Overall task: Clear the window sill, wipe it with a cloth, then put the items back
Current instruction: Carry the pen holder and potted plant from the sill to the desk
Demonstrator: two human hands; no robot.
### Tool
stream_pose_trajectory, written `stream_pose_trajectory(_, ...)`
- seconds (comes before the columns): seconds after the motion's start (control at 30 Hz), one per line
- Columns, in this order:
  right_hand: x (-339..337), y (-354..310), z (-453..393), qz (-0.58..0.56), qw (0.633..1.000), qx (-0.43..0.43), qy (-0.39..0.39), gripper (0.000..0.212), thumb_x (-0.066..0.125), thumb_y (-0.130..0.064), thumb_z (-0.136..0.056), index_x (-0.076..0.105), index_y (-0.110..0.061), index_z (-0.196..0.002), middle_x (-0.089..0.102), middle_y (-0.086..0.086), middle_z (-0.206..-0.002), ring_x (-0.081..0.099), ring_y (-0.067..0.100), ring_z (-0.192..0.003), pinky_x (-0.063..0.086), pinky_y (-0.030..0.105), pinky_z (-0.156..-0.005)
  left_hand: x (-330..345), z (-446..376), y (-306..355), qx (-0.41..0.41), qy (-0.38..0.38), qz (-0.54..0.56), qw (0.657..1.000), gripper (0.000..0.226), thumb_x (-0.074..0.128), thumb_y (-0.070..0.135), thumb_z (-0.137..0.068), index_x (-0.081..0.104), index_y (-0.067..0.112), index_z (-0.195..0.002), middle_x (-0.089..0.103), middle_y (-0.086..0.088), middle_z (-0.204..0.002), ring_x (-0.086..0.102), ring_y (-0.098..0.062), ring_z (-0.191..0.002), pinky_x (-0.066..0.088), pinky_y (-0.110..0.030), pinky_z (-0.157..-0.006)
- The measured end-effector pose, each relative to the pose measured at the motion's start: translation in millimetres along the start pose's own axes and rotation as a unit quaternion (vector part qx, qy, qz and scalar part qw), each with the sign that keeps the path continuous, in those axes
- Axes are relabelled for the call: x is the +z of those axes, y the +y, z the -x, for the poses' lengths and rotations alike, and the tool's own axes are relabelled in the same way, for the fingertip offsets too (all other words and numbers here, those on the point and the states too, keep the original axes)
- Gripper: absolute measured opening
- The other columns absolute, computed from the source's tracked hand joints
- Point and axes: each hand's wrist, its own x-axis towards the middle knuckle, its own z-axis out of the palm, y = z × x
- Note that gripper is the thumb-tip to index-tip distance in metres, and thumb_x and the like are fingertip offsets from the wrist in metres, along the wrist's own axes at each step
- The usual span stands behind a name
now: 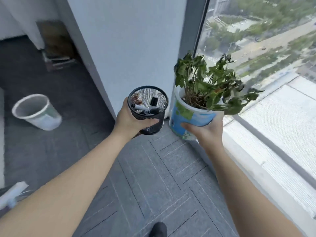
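Head view, risk, plant: we judge the white plastic plant pot with blue and green print [189,115] the likeliest to slip. It leans left, and the wilted green plant [208,82] hangs out toward the window glass [266,40], so its weight sits off centre.
Head view, risk, soil: if the pot tips further, we would expect soil to spill onto the grey carpet-tile floor [153,177].
Head view, risk, pens: the black wire-mesh pen holder [147,108] is also tilted; the black marker pens [147,110] lie loose inside and could slide out.
Head view, risk, blur: the frame is smeared, so we cannot tell how firm either grip is.
Head view, left hand: the left hand [130,118] is wrapped round the mesh holder low on its wall, thumb across the front, holding it over the floor, close to the white wall column [128,40].
Head view, right hand: the right hand [203,129] cups the pot from below, thumb pressed on the printed side, fingers hidden behind it.
Head view, location: both items are off the pale window sill [266,168], which runs along the glass at right.
Head view, task stage: we judge this the clearing step; no cloth can be identified.
Head view, surroundings: a white waste bin [36,112] stands on the floor at left, well apart.
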Motion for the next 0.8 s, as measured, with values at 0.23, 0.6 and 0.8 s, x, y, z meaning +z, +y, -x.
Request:
stream_pose_trajectory(0.23, 96.6, -45.1, 43.8, -0.002, 0.994, -0.028, -0.110, 0.062, 0.085, -0.015, -0.043, 0.052, -0.029, -0.094, 0.066, 0.001, -0.097, 0.066, 0.008, -0.089, 0.055, 0.028, -0.078, -116.0, 67.4, -9.1, 0.007, 0.150, 0.006, 0.989, 0.091, 0.078, 0.042, -0.030, 0.050, 0.014, -0.113, 0.064, -0.003, -0.110, 0.058, -0.020, -0.109, 0.044, -0.039, -0.101)
stream_pose_trajectory(0.6, 262.1, -107.0, 100.6, -0.040, 0.940, -0.056, -0.335, 0.076, 0.087, -0.013, -0.045, 0.039, -0.030, -0.101, 0.054, 0.004, -0.114, 0.056, 0.013, -0.100, 0.046, 0.026, -0.086, -270.2, 169.0, -22.5, -0.012, 0.342, -0.014, 0.940, 0.060, 0.081, 0.030, -0.039, 0.058, 0.031, -0.095, 0.069, 0.016, -0.090, 0.062, 0.007, -0.088, 0.048, -0.017, -0.086)
stream_pose_trajectory(0.8, 340.7, -131.3, 137.9, -0.061, 0.889, -0.067, -0.449, 0.076, 0.088, -0.002, -0.052, 0.038, -0.016, -0.108, 0.055, -0.003, -0.105, 0.058, 0.008, -0.095, 0.048, 0.012, -0.076, -323.9, 224.9, -36.9, -0.058, 0.483, 0.014, 0.874, 0.069, 0.080, 0.037, -0.033, 0.056, 0.022, -0.097, 0.067, 0.001, -0.098, 0.063, -0.022, -0.100, 0.048, -0.046, -0.097)
